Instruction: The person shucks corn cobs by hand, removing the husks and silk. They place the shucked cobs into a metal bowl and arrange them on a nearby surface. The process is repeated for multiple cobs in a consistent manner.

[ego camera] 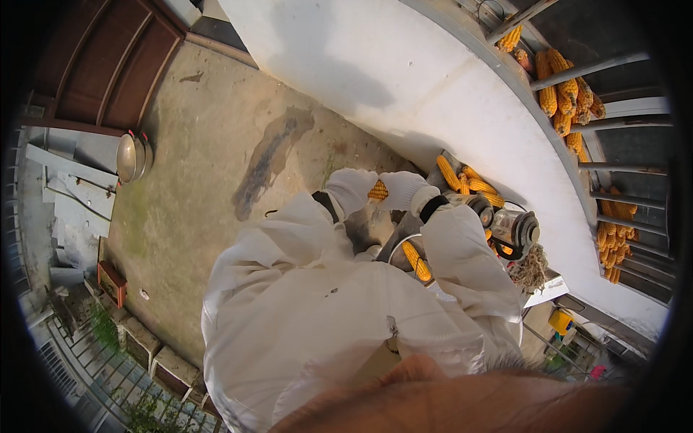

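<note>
White knitted gloves cover both of my hands. My left hand (353,189) and my right hand (403,190) meet in front of my body, closed around the two ends of a yellow corn cob (378,190). Only the cob's middle shows between the gloves. Below my right forearm, a single corn cob (416,261) lies inside a round, metal-rimmed container (398,250), which my sleeve partly hides. More corn cobs (479,185) are heaped just beyond my right wrist, against the white wall.
Two glass vessels with dark fittings, one a clear jar (506,226), stand by my right forearm near a dry fibrous bundle (530,270). Further corn cobs (563,89) rest behind window bars. A lidded metal pan (127,157) sits left, across the concrete floor (184,216).
</note>
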The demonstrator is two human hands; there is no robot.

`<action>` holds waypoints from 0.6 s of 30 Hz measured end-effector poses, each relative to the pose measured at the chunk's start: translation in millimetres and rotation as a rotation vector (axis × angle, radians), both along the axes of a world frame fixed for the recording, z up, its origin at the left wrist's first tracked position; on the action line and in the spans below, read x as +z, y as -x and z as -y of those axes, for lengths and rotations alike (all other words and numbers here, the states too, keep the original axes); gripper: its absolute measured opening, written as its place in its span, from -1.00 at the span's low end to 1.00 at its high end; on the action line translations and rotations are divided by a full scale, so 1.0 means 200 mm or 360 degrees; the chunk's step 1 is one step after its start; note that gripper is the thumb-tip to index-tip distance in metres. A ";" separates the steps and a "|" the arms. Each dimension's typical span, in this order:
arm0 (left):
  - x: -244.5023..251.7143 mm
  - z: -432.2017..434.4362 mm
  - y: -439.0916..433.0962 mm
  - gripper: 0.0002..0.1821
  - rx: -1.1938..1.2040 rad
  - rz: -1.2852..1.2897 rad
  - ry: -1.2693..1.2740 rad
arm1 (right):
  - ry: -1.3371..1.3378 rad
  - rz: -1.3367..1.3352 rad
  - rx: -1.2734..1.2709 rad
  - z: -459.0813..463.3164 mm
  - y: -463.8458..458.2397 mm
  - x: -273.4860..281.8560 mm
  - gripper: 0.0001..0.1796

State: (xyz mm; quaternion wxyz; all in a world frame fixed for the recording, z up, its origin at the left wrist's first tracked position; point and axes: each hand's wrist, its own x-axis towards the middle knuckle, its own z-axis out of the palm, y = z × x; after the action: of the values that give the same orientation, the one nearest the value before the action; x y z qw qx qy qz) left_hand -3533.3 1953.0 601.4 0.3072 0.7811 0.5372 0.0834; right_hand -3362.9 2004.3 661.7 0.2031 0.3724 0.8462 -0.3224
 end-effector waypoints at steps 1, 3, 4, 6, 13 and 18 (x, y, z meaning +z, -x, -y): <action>-0.01 0.01 0.02 -0.62 0.0009 -0.0071 -0.0154 | 0.0225 0.0018 -0.0140 -0.03 -0.01 0.01 -0.49; -0.03 0.02 0.03 -0.64 0.0009 -0.0172 -0.0370 | 0.0700 0.0107 -0.0448 -0.06 -0.04 0.01 -0.38; -0.04 0.03 0.04 -0.66 0.0044 -0.0079 -0.0270 | 0.0732 0.0130 -0.0490 -0.08 -0.06 -0.01 -0.29; -0.05 0.03 0.07 -0.70 0.0197 0.0064 -0.0096 | 0.0083 -0.0049 -0.0272 -0.09 -0.10 -0.06 -0.45; -0.07 0.09 0.24 -0.66 0.0702 0.0695 0.0905 | -0.0713 0.0358 -0.0571 -0.12 -0.27 -0.04 -0.51; -0.09 0.09 0.12 -0.62 0.0558 0.1055 0.0942 | -0.1235 -0.0247 0.0689 0.02 0.04 0.00 -0.51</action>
State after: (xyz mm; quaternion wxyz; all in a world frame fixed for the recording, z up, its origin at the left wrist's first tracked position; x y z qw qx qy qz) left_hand -3556.4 1935.0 583.2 0.6526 0.4889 0.5347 0.2219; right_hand -3370.0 2000.0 661.4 0.0471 0.2101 0.9757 0.0416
